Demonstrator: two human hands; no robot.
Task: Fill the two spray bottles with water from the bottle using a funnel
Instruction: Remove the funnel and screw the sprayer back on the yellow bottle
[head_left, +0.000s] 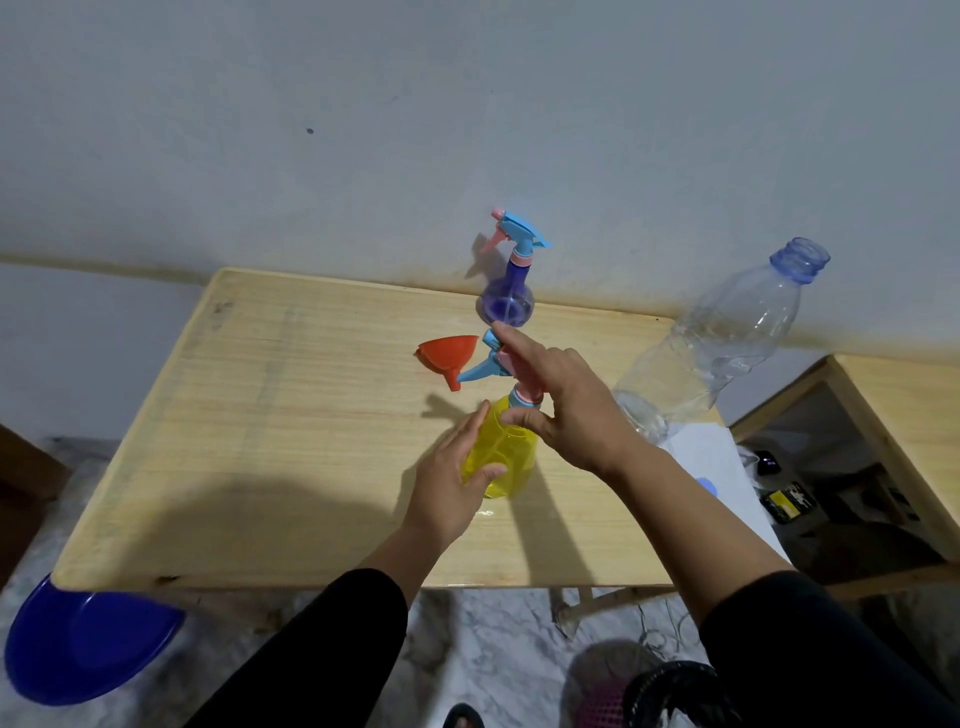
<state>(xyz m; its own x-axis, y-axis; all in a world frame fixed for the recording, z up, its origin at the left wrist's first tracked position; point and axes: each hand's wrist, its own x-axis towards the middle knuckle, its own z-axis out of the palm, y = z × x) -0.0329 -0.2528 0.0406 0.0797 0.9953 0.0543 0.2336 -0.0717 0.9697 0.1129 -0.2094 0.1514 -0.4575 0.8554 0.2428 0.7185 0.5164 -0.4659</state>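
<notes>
Two spray bottles stand on the table (291, 415): a yellow bottle (506, 457) near, gripped by the left hand (457, 478), and a purple bottle (506, 299) far. The right hand (566, 410) grips the yellow bottle's sprayer, partly hiding it. One red funnel (449, 356) lies left; one clear bottle (711, 338) stands right.

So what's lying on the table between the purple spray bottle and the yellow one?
In the head view, the red funnel lies on its side between the purple spray bottle and the yellow one, slightly left of their line.

Left hand (451, 486) steadying yellow spray bottle (503, 453) on worktop (291, 415); right hand (563, 402) at its trigger head. Red funnel (448, 354) lying at eleven o'clock; purple spray bottle (506, 291) beyond; clear bottle (711, 338) at two o'clock.
</notes>
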